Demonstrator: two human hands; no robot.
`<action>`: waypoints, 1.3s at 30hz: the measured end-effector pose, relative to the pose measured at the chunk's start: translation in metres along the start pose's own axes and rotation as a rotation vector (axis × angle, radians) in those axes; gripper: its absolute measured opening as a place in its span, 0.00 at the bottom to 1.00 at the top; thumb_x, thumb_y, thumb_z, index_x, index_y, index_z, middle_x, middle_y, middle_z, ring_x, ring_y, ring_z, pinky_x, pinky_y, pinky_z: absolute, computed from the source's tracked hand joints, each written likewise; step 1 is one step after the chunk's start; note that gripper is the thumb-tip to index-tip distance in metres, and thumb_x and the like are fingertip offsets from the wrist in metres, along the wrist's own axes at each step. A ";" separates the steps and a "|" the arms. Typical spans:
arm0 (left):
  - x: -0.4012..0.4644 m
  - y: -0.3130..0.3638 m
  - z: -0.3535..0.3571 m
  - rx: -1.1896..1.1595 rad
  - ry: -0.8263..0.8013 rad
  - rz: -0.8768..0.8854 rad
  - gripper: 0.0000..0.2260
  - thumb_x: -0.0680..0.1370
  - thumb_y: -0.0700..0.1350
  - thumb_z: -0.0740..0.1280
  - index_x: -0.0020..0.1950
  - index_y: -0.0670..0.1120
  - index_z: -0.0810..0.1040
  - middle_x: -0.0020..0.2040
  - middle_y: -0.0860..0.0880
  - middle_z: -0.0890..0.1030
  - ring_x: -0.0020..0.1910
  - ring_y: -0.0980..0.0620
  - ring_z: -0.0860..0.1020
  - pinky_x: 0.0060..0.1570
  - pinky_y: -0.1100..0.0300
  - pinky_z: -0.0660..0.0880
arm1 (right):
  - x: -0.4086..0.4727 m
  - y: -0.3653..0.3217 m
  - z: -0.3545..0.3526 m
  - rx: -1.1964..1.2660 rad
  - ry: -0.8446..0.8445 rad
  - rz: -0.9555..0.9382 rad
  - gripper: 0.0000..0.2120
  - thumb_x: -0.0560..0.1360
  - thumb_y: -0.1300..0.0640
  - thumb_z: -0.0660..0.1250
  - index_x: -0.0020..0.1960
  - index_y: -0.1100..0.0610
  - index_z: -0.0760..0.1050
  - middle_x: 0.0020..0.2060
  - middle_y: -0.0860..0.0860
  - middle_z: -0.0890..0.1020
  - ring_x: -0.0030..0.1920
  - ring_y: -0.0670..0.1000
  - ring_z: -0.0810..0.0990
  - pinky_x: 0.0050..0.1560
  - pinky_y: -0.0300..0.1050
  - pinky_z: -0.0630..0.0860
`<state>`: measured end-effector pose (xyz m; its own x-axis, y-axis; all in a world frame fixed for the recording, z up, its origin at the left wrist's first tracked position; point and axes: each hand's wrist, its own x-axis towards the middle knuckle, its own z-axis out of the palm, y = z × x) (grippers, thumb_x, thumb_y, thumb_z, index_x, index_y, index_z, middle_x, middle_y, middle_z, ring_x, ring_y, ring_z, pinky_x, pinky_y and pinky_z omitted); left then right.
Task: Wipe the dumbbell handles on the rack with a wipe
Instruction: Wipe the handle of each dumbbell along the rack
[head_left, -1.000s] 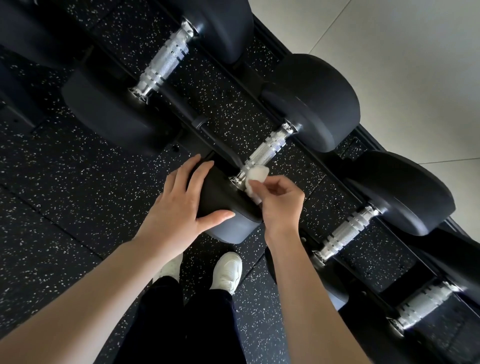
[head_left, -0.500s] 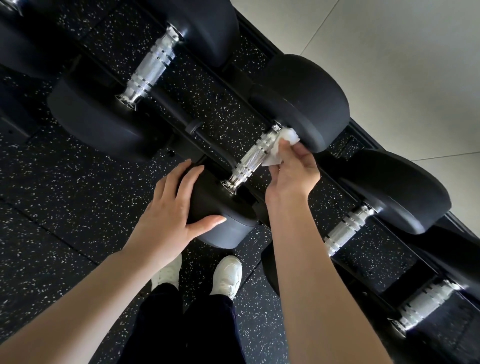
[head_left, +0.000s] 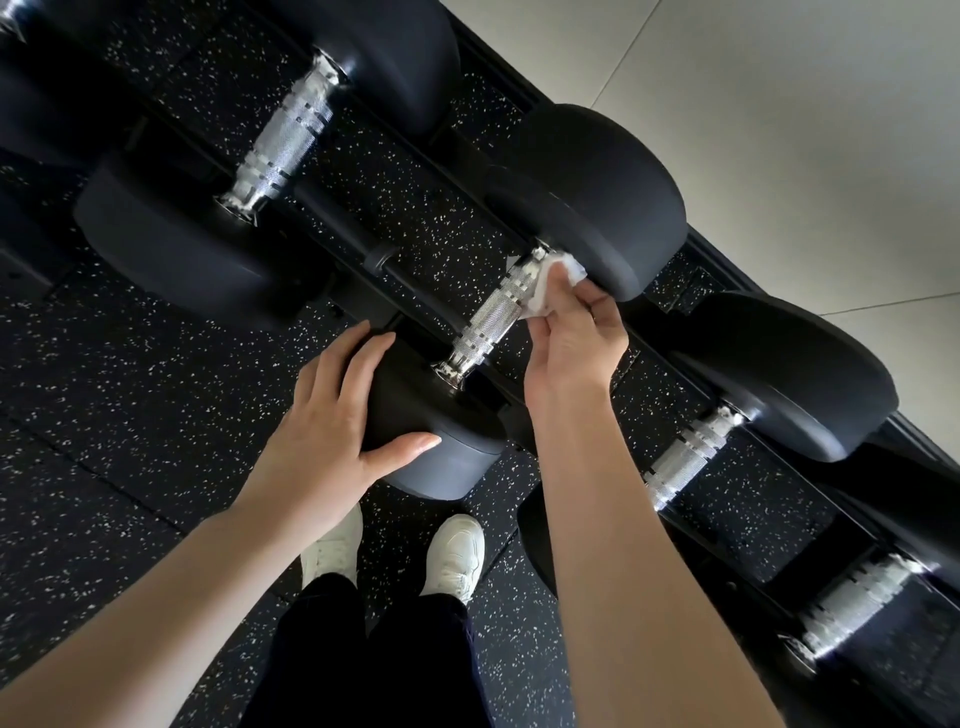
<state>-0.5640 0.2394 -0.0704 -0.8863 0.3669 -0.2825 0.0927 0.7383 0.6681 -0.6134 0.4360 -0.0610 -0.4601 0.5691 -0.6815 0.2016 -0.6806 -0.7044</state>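
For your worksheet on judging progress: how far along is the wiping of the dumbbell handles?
Done: nothing shows which handles are already clean. In hand: the right hand presses the white wipe to the far end of the middle dumbbell handle, while the left hand steadies its near head. Left: possibly the neighbouring handle.

White shoes (head_left: 395, 556) on speckled, seemingly rubber floor (head_left: 130, 415); pale tiles (head_left: 779, 130) beyond.

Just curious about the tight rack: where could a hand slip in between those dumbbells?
Gaps open along each knurled handle, between its two heads, speckled floor showing below. Neighbouring heads nearly touch: crowded. The left hand covers the near head; the right hand presses the wipe at the handle's far end.
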 end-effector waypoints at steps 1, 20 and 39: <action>0.000 0.000 0.000 -0.003 0.003 0.001 0.39 0.68 0.70 0.58 0.75 0.53 0.57 0.74 0.55 0.57 0.70 0.51 0.59 0.62 0.48 0.69 | 0.002 0.001 -0.001 0.014 -0.021 0.008 0.05 0.73 0.65 0.70 0.44 0.60 0.74 0.46 0.56 0.82 0.46 0.52 0.82 0.52 0.46 0.80; 0.000 0.001 0.001 -0.031 0.002 -0.006 0.40 0.68 0.70 0.58 0.75 0.52 0.57 0.74 0.53 0.58 0.70 0.48 0.60 0.67 0.50 0.63 | 0.002 0.037 -0.054 -0.117 -0.496 0.296 0.10 0.76 0.68 0.60 0.38 0.59 0.66 0.35 0.55 0.80 0.36 0.52 0.81 0.56 0.52 0.76; 0.000 0.000 0.003 0.046 -0.009 -0.017 0.41 0.68 0.72 0.54 0.75 0.52 0.56 0.75 0.50 0.58 0.70 0.45 0.61 0.61 0.41 0.72 | -0.044 0.043 -0.047 -1.010 -0.179 -0.327 0.06 0.67 0.59 0.75 0.42 0.51 0.82 0.44 0.51 0.83 0.44 0.50 0.81 0.46 0.46 0.79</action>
<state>-0.5624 0.2411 -0.0720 -0.8836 0.3597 -0.2999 0.0988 0.7692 0.6313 -0.5442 0.4036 -0.0705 -0.7247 0.5225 -0.4492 0.6288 0.2349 -0.7412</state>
